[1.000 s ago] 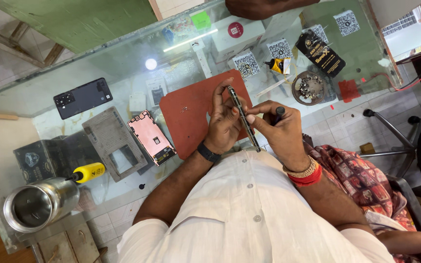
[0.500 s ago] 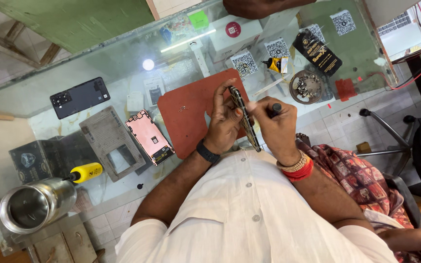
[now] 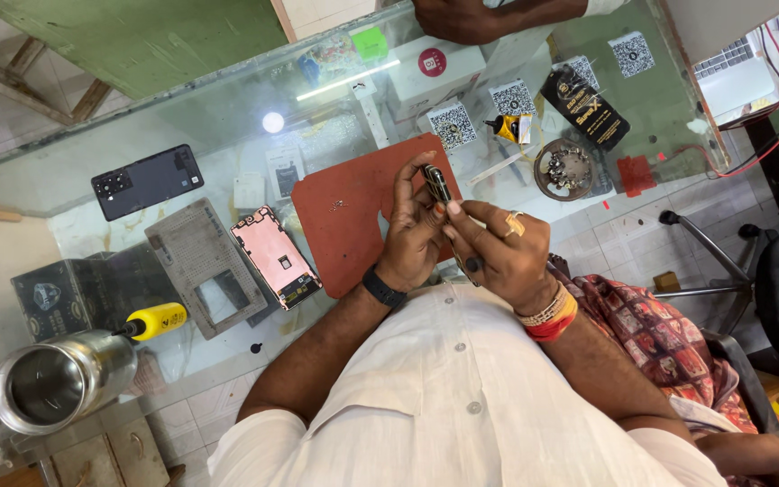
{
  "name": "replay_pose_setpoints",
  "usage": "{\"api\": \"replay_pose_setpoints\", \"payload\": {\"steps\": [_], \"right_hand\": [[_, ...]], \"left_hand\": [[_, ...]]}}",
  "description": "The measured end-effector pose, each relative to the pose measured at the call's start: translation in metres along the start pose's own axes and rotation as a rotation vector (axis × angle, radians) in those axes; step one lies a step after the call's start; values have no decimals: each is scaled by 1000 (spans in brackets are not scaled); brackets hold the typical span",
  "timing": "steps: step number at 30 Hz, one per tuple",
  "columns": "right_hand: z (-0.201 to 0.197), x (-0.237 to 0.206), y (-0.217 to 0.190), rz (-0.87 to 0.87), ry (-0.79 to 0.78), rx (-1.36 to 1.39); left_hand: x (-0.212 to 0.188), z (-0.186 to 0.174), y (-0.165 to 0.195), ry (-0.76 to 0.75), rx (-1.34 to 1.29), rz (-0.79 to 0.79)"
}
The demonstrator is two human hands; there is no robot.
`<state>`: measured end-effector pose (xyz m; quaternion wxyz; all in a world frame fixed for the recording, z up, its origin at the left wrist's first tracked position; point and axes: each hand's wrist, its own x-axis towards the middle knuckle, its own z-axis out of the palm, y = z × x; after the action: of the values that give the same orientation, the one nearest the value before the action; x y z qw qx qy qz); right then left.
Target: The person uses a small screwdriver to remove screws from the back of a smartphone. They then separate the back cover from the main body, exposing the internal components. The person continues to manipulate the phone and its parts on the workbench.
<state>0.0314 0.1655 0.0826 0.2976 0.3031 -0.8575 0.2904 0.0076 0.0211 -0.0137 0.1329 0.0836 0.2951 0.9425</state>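
Near the middle of the frame, both hands meet over the lower right edge of a reddish-brown work mat (image 3: pixel 353 212) that lies on a glass tabletop (image 3: pixel 182 117). The left hand (image 3: pixel 412 234), with a dark band at the wrist, has its fingers curled around a slim dark phone (image 3: pixel 436 183) held on edge, its top end sticking up above the fingertips. The right hand (image 3: pixel 498 252), wearing a ring and red and yellow bangles, is touching the left one from the right; its fingers are pinched close around a small dark tool (image 3: pixel 472 264), of which only the rounded end shows below the thumb. Left of the mat lies an opened pink phone body (image 3: pixel 274 257) with its inner parts showing, just beside a grey rectangular frame (image 3: pixel 205 268) with a window cut in it. Further to the upper left rests a black phone (image 3: pixel 148 181), back up. At lower left a yellow-handled screwdriver (image 3: pixel 155 321) lies against a shiny steel cup (image 3: pixel 60 381) on its side, with a dark box (image 3: pixel 56 293) above them. Right of the hands, a round dish of small metal parts (image 3: pixel 564 169) sits near a black packet (image 3: pixel 583 106). At the top edge another person's arm (image 3: pixel 489 16) reaches across the tabletop.
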Motion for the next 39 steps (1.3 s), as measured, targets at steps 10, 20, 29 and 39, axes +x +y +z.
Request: {"api": "replay_pose_setpoints", "payload": {"steps": [10, 20, 29, 39], "right_hand": [[7, -1, 3, -56, 95, 17], [15, -13, 7, 64, 95, 92], [6, -15, 4, 114, 82, 139], [4, -7, -2, -89, -8, -79]], "left_hand": [[2, -2, -4, 20, 66, 44], [3, -4, -2, -3, 31, 14], [5, -3, 3, 51, -64, 5], [6, -8, 1, 95, 6, 58]]}}
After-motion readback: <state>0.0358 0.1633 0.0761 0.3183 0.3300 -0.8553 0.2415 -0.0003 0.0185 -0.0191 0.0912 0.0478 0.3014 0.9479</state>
